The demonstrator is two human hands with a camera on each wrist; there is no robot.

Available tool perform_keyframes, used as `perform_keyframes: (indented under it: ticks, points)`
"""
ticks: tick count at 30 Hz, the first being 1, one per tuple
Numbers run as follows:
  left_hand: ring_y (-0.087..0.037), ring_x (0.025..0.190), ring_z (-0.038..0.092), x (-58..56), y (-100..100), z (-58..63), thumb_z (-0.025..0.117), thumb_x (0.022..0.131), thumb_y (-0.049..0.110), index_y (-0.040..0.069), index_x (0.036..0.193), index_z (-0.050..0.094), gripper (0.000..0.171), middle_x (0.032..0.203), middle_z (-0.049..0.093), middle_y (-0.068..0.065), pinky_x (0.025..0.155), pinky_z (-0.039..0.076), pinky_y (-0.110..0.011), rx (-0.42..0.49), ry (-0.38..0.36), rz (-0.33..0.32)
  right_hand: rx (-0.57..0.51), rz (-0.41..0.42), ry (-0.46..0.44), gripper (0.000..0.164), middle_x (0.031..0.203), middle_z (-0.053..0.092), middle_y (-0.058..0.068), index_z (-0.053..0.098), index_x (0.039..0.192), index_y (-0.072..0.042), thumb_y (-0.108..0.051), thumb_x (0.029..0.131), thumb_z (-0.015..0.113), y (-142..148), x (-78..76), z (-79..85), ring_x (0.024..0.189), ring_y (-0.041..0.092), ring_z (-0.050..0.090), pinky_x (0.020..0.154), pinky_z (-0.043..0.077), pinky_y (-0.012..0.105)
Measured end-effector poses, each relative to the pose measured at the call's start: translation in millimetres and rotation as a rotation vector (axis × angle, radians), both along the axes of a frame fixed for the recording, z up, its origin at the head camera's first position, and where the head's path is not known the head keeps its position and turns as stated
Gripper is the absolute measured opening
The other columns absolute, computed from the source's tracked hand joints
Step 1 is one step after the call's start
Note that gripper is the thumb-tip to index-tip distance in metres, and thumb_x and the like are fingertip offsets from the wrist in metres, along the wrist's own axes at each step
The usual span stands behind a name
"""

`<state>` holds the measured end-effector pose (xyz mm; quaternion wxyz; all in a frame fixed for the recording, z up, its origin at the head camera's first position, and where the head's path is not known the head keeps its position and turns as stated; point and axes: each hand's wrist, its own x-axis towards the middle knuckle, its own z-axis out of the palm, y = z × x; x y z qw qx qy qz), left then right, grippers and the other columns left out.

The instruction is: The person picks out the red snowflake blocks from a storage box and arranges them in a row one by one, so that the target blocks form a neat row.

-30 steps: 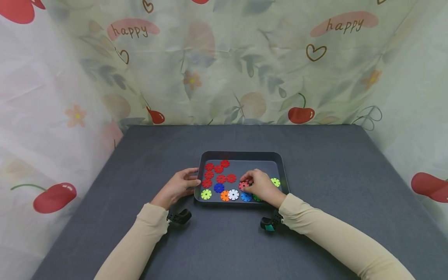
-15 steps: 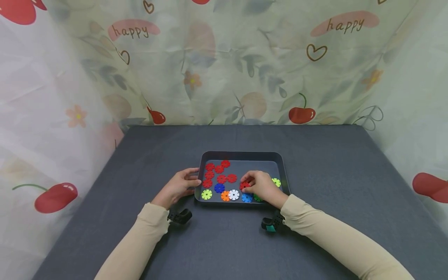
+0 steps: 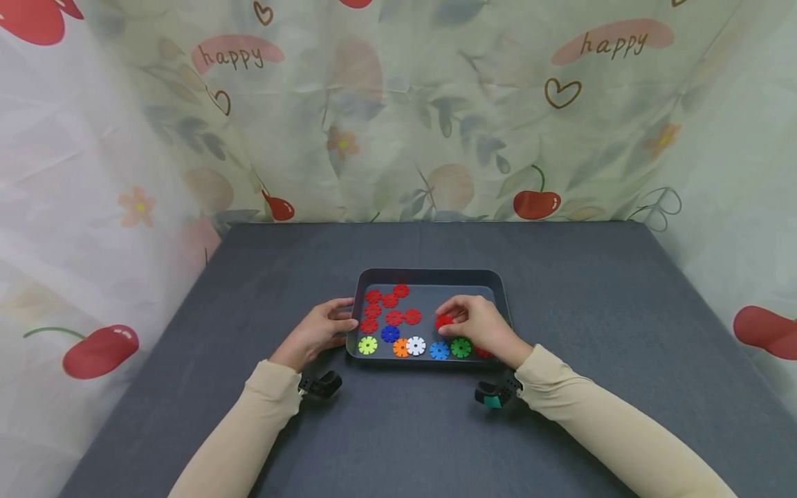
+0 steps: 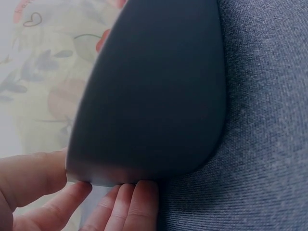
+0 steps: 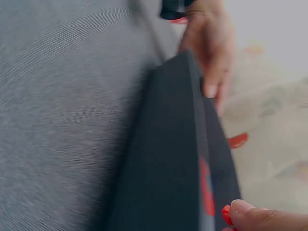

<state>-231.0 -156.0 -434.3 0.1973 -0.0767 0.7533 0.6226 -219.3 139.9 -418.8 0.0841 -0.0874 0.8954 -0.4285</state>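
A dark shallow tray (image 3: 429, 277) holds several notched plastic discs. At its left end my left hand (image 3: 313, 333) grips the wall, with the thumb at the rim and the fingers against the outside, as the left wrist view also shows. My right hand (image 3: 478, 322) is over the tray's right half, pinching a red notched disc (image 3: 443, 321) between thumb and fingers. In the right wrist view, the red disc (image 5: 227, 214) shows at the thumb tip. Just below this hand lie a green disc (image 3: 461, 347) and a blue disc (image 3: 439, 351).
Several red discs (image 3: 372, 310) lie in the tray's left part. Along its front are a lime disc (image 3: 368, 345), an orange disc (image 3: 401, 348) and a white disc (image 3: 416, 346). Another red disc (image 3: 483, 353) is partly under the right wrist. A grey cloth (image 3: 398, 429) covers the table.
My right hand has moved up and to the right with the red disc. The green disc has come into fuller view, and the lime disc at right is now hidden. The left hand stays put.
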Motion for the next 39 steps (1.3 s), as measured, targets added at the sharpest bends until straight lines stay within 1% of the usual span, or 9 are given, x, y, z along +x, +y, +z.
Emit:
perform_keyframes:
  ticks: [6,12,15,19,21,25,30,36,39]
  points:
    - [-0.035,0.123,0.053,0.1,0,0.1,0.061,0.094,0.004,0.01,0.147,0.038,0.058,0.141,0.048,-0.022,0.104,0.041,-0.055,-0.002,0.003,-0.003,-0.11,-0.023,-0.015,0.031,0.099,0.07,0.009,0.069,0.111,-0.006,-0.012,0.082,0.078,18,0.7,19.8,0.081,0.017,0.065,0.073,0.056,0.032]
    - [-0.034,0.122,0.054,0.4,0,-0.2,0.061,0.093,0.003,0.009,0.147,0.038,0.059,0.14,0.049,-0.022,0.104,0.041,-0.055,0.002,0.009,-0.005,-0.24,-0.053,-0.014,0.039,0.11,0.068,0.015,0.062,0.121,-0.002,-0.014,0.086,0.074,43,-3.0,41.2,0.089,0.015,0.067,0.087,0.055,0.042]
    - [-0.034,0.122,0.053,0.4,0,0.0,0.06,0.093,0.003,0.009,0.147,0.038,0.059,0.14,0.049,-0.022,0.104,0.041,-0.055,0.0,0.011,-0.007,-0.312,-0.069,-0.026,0.044,0.112,0.068,0.013,0.059,0.125,-0.001,-0.017,0.087,0.073,58,-4.5,50.1,0.091,0.01,0.067,0.091,0.054,0.037]
    - [-0.034,0.123,0.053,0.2,1,0.0,0.06,0.094,0.004,0.01,0.147,0.038,0.058,0.141,0.048,-0.022,0.104,0.041,-0.056,-0.007,0.01,-0.006,-0.378,-0.085,-0.029,0.052,0.109,0.067,0.002,0.053,0.131,0.0,-0.022,0.088,0.072,77,-6.9,57.2,0.093,0.006,0.066,0.089,0.053,0.026]
    - [-0.034,0.123,0.053,0.1,1,-0.1,0.06,0.094,0.004,0.01,0.147,0.038,0.058,0.141,0.048,-0.022,0.104,0.041,-0.056,-0.012,0.012,-0.008,-0.416,-0.1,-0.032,0.054,0.106,0.065,-0.002,0.052,0.133,0.0,-0.023,0.088,0.072,86,-8.5,58.5,0.093,0.005,0.065,0.087,0.054,0.024]
    - [-0.034,0.124,0.052,-0.3,1,-0.6,0.061,0.094,0.004,0.01,0.147,0.038,0.058,0.141,0.048,-0.022,0.104,0.04,-0.056,-0.012,0.017,-0.01,-0.455,-0.143,-0.022,0.052,0.106,0.062,-0.005,0.053,0.133,-0.004,-0.023,0.088,0.072,101,-12.9,56.4,0.092,0.003,0.064,0.083,0.054,0.018]
    - [-0.035,0.125,0.051,1.2,0,0.6,0.061,0.093,0.004,0.009,0.147,0.038,0.058,0.141,0.048,-0.023,0.104,0.04,-0.057,-0.018,0.02,-0.018,-0.477,-0.177,-0.011,0.053,0.107,0.061,-0.004,0.05,0.135,-0.002,-0.02,0.089,0.07,117,-19.4,46.8,0.094,0.003,0.065,0.083,0.054,0.017]
    - [-0.035,0.126,0.05,2.4,1,2.7,0.061,0.094,0.004,0.009,0.147,0.038,0.059,0.142,0.047,-0.023,0.105,0.039,-0.057,-0.019,0.014,-0.021,-0.365,-0.24,-0.017,0.057,0.102,0.061,-0.006,0.049,0.137,0.0,-0.023,0.09,0.07,131,-29.2,24.8,0.088,-0.001,0.064,0.083,0.054,0.019]
    - [-0.035,0.126,0.05,2.0,0,3.2,0.061,0.094,0.004,0.009,0.147,0.038,0.059,0.142,0.047,-0.023,0.105,0.039,-0.057,-0.017,0.011,-0.021,-0.298,-0.261,-0.014,0.057,0.103,0.06,-0.003,0.05,0.137,0.001,-0.024,0.089,0.07,136,-34.5,12.3,0.085,-0.003,0.062,0.082,0.054,0.019]
